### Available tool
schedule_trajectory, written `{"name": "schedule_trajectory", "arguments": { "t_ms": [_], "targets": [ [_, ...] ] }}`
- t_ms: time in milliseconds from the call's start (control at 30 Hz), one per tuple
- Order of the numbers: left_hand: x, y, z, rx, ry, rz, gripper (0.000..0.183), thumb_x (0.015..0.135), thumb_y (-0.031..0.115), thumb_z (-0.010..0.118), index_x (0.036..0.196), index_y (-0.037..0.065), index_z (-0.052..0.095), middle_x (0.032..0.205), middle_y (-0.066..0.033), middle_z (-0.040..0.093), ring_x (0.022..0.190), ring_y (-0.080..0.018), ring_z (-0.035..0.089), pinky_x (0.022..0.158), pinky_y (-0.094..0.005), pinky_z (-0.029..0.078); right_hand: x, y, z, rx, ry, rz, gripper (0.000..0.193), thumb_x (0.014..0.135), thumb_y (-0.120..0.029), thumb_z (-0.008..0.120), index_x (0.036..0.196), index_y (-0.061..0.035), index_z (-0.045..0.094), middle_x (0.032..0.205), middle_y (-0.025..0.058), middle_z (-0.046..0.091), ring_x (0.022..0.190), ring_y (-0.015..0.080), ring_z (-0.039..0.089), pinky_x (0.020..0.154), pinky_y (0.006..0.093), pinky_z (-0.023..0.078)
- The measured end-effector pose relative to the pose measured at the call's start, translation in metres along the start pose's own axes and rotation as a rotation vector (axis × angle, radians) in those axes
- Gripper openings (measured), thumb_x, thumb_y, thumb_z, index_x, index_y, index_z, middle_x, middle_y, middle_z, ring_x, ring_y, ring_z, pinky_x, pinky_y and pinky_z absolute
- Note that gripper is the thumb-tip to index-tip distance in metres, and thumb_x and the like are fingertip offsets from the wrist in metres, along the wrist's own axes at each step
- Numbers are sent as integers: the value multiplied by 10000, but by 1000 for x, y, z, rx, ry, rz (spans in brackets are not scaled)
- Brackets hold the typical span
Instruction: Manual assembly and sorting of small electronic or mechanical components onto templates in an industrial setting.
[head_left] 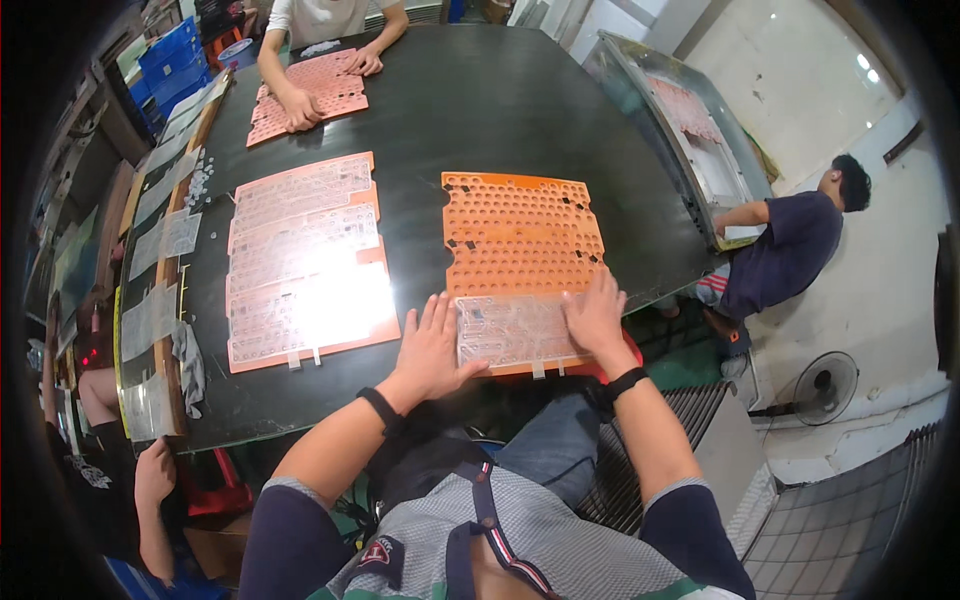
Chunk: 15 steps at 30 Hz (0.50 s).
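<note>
In front of me lies an orange board (525,235) with rows of round holes and a few small black pieces. A see-through film with printed circuit lines (515,328) covers the board's near end, and its short tail sticks out at the near edge. My left hand (432,348) rests flat at the film's left edge, thumb along its near corner. My right hand (598,318) lies over the film's right edge, fingers stretched toward the far side. Both hands are open. To the left is a second orange board (305,260), covered with similar films and glaring with reflected light.
Across the dark table (440,90) a person's hands work on another orange board (335,85). More films hang along a wooden rail (190,170) at left. On the right, a person in dark clothing (795,245) sits by a framed case (690,140); a fan (825,385) stands nearby.
</note>
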<state>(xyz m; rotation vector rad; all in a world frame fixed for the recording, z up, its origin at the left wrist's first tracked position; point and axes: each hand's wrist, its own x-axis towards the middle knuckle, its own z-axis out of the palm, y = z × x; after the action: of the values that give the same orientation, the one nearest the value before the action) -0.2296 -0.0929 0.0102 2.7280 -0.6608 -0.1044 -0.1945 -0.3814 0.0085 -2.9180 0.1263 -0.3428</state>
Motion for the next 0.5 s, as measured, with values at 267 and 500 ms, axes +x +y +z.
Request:
{"name": "schedule_trajectory", "arguments": {
  "t_ms": [267,500],
  "targets": [
    [-58,-19,-24,-310,360,-21,542,796,245,650,1183,-89,469,1276,-266,441,1222,-429,384,1013,-449,326,-26,-153,11,173,-149,-425,331,748,-310,631,830,9,610,853,195,579,840,361,566,726,442,470],
    [-79,-14,-31,-352,285,35,437,801,212,636,1123,-61,523,1226,-236,488,1194,-413,415,982,-461,346,-14,-141,5,228,-197,-337,216,749,-219,582,751,-9,634,732,173,624,714,319,618,665,423,495]
  ]
}}
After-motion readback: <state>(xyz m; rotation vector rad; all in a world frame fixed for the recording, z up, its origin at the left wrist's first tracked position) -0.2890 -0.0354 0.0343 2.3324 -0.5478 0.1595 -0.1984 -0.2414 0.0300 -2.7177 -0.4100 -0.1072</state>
